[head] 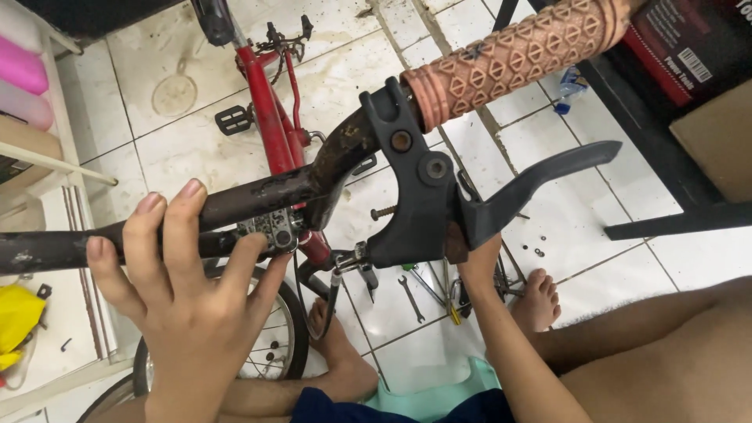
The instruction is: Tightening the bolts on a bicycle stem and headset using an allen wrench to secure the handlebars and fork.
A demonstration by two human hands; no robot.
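A dark, rusty bicycle handlebar [258, 196] runs across the view, ending in a brown patterned grip [509, 59]. My left hand [184, 290] wraps its fingers over the bar near the stem clamp [270, 229]. A black brake lever [501, 200] is mounted next to the grip. My right hand [474, 254] reaches up from below behind the lever's body, mostly hidden by it; what its fingers do is not visible. The red bike frame [274, 117] drops away below the bar toward the floor.
White floor tiles [180, 94] lie below. A wrench [411, 298] and other small tools lie on the floor by my bare feet [536, 301]. The front wheel [270, 352] is under my left hand. A black frame [666, 223], cardboard box [717, 133] and yellow object [16, 321] flank the sides.
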